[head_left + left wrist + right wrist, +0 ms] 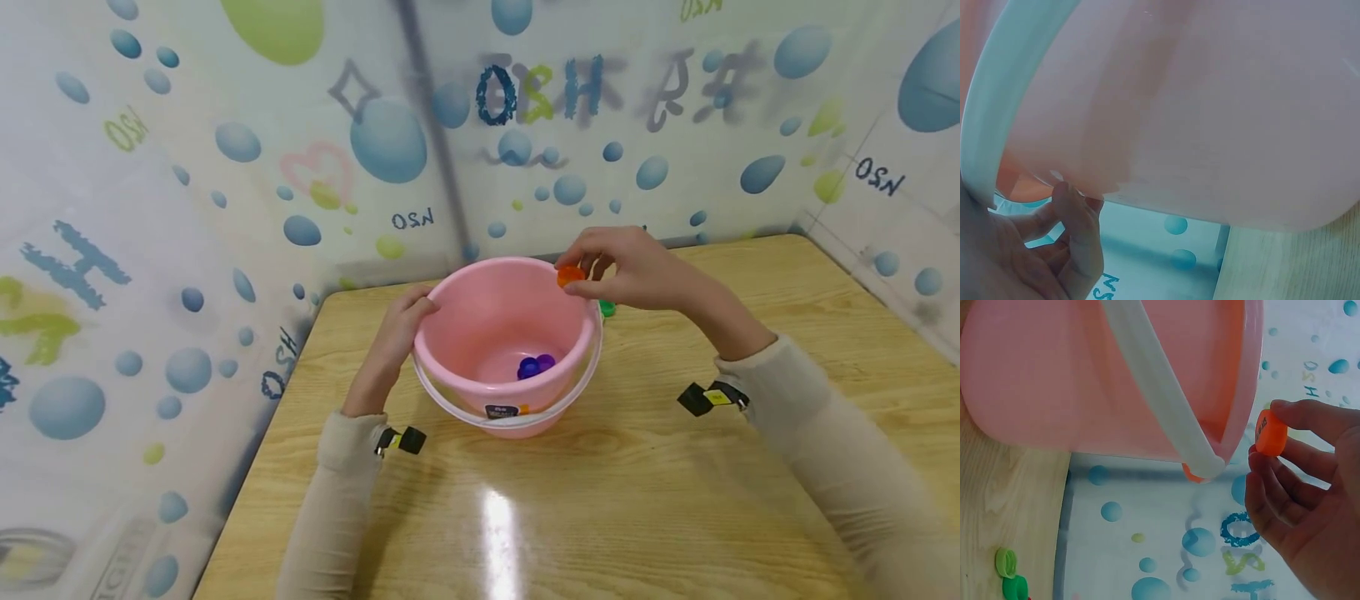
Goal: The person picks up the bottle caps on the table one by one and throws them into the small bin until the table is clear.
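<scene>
A pink bucket [480, 317] stands upright on the table with a blue cap [528, 368] and a purple cap [546, 362] at its bottom. My left hand [397, 333] grips the bucket's left rim, its thumb and fingers around the edge. At the far right of the rim, my right hand [630, 267] pinches an orange bottle cap [570, 277] between thumb and fingers. Dark lettering shows on that cap [1270, 433] in the right wrist view, where it is just outside the bucket's edge. The white bucket handle [487, 423] hangs down toward me.
Behind the bucket's right side, a green cap [607, 308] lies on the wooden table [600, 500]. In the right wrist view a light green cap [1006, 562] sits beside it, with a bit of red at the frame edge. A printed curtain wall [465, 183] rises behind the table.
</scene>
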`<state>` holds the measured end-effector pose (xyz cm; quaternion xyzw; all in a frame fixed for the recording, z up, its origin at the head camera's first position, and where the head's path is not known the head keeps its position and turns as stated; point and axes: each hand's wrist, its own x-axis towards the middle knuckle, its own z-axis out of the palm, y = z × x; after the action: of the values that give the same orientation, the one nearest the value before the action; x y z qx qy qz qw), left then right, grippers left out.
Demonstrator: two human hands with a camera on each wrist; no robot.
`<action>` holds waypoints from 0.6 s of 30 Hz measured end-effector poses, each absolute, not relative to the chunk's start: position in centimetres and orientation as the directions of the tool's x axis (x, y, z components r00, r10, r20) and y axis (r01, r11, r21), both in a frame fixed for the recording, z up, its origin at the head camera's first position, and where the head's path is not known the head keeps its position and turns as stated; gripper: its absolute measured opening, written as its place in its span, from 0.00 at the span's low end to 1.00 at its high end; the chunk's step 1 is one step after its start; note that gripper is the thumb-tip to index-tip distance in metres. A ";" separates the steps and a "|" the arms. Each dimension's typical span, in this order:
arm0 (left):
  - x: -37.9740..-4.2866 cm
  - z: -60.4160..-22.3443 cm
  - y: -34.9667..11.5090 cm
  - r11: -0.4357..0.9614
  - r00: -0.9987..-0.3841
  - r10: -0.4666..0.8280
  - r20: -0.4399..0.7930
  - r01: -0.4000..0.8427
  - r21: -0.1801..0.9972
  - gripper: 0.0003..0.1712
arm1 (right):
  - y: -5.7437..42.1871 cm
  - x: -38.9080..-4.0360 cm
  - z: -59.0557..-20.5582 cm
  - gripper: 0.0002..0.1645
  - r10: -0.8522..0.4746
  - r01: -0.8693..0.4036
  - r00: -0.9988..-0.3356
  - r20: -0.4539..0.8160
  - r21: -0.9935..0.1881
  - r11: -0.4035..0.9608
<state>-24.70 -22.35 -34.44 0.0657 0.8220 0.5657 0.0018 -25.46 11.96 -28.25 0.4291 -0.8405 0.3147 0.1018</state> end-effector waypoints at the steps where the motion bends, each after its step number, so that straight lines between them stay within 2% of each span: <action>1: -24.7 -34.4 -22.3 0.350 -0.991 0.113 0.073 0.108 0.931 0.19 | 11.8 -25.6 -28.0 0.16 -0.668 -0.785 -0.610 0.427 -0.443 0.433; 8: -24.7 -34.4 -22.4 0.337 -0.991 0.110 0.071 0.104 0.936 0.19 | 10.4 -26.3 -26.4 0.15 -0.734 -0.788 -0.592 0.333 -0.430 0.441; 18: -24.7 -34.4 -22.4 0.325 -0.989 0.131 0.067 0.106 0.940 0.20 | 8.6 -27.5 -24.7 0.14 -0.772 -0.772 -0.600 0.209 -0.404 0.491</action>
<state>-24.70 -22.43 -34.39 0.0729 0.8138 0.5764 0.0107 -27.47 8.60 -24.70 0.4470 -0.8634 0.2340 -0.0001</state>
